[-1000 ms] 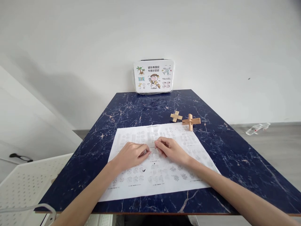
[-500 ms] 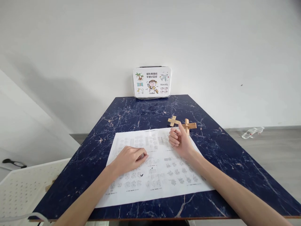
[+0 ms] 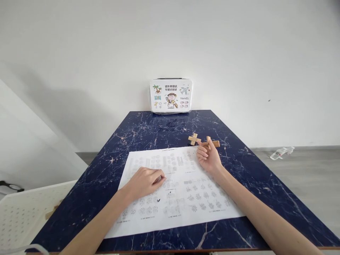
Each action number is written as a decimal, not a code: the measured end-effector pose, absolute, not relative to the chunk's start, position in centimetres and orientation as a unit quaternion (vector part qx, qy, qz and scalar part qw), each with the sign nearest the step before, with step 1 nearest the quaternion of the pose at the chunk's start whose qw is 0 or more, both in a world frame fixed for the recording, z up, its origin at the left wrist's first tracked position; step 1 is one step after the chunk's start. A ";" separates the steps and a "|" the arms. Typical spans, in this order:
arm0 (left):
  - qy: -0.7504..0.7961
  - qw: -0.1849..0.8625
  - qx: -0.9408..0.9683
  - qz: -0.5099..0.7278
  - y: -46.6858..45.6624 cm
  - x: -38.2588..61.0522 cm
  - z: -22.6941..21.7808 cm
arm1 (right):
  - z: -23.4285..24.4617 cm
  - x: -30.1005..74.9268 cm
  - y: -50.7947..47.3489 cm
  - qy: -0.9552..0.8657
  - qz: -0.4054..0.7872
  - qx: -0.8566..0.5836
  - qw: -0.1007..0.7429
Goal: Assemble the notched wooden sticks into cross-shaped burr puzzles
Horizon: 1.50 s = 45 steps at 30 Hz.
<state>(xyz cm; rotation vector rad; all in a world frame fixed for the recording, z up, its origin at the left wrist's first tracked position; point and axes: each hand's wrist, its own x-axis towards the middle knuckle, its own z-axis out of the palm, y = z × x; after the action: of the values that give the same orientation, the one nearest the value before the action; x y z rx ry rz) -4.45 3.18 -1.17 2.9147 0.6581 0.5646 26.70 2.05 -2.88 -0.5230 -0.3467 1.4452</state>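
On a dark blue marbled surface [image 3: 170,128], a darker wooden cross [image 3: 215,143] is set just beyond the right hand [image 3: 207,155], near the far right corner of a printed sheet [image 3: 143,226]. The cross is partly covered by the raised thumb and curled fingers; its visible bar is laid roughly left to right, across the line of the right forearm, with one end left showing to the right of the thumb. Whether the cross is gripped or only overlapped by that hand cannot be told. A paler wooden cross [image 3: 194,139] is placed just ahead and to the left of the right hand, beside the darker one. The left hand [image 3: 148,180] is rested on the sheet, well apart from both crosses, its fingers loosely bent; whether anything is pinched there is hidden.
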 end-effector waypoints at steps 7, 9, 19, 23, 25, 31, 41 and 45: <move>0.217 0.047 0.958 0.183 3.0 -4.4 -0.9 | -3.5 26.0 2.2 -0.211 0.593 -0.293 0.719; 0.217 0.049 0.958 0.180 3.0 -4.4 -1.0 | -3.4 25.5 1.9 -0.224 0.588 -0.309 0.713; 0.309 0.132 0.912 0.235 2.5 -4.1 -0.6 | -1.7 20.6 -2.3 -0.601 0.502 -0.443 0.437; 0.328 0.253 0.864 0.286 2.2 -3.9 0.3 | -2.0 20.1 -3.0 -0.711 0.443 -0.436 0.328; 0.299 0.329 0.849 0.286 2.3 -3.9 0.4 | -2.0 20.0 -3.1 -0.748 0.401 -0.423 0.318; 0.229 0.508 0.795 0.240 2.4 -3.9 0.5 | -2.1 19.7 -3.4 -0.854 0.263 -0.345 0.286; 0.239 0.541 0.792 0.151 2.6 -3.8 0.8 | -1.4 19.5 -3.9 -0.884 0.222 -0.343 0.227; 0.253 0.514 0.804 0.162 2.7 -3.7 0.9 | -1.6 19.6 -3.8 -0.881 0.215 -0.350 0.235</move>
<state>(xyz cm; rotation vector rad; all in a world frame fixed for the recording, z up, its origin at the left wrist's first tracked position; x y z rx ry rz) -3.72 2.70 0.85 1.9315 0.6076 0.3883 19.62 -3.83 -1.57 -0.9616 -2.4164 0.5913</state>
